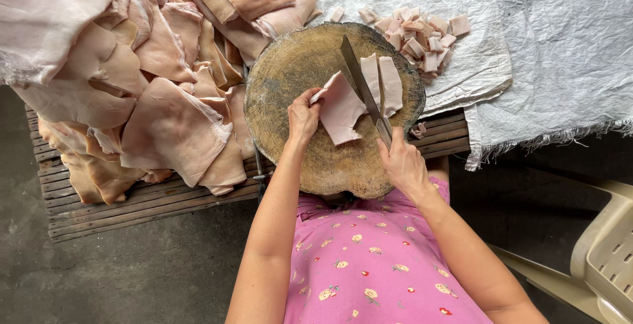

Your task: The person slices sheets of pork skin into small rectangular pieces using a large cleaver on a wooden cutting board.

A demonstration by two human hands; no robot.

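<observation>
A round wooden chopping block [297, 67] lies in front of me. My left hand [302, 116] pinches the left edge of a pale pink slab of pork skin [341, 110] lying on the block. My right hand [401, 160] grips the handle of a large knife [359, 80], its blade laid along the slab's right edge. Two cut strips [382, 83] rest just right of the blade.
A big heap of pork skin sheets [165, 67] covers the slatted wooden pallet [132, 205] at left. A pile of small cut pieces [422, 37] sits on a white woven sack [547, 40] at upper right. A beige plastic chair [603, 251] stands at lower right.
</observation>
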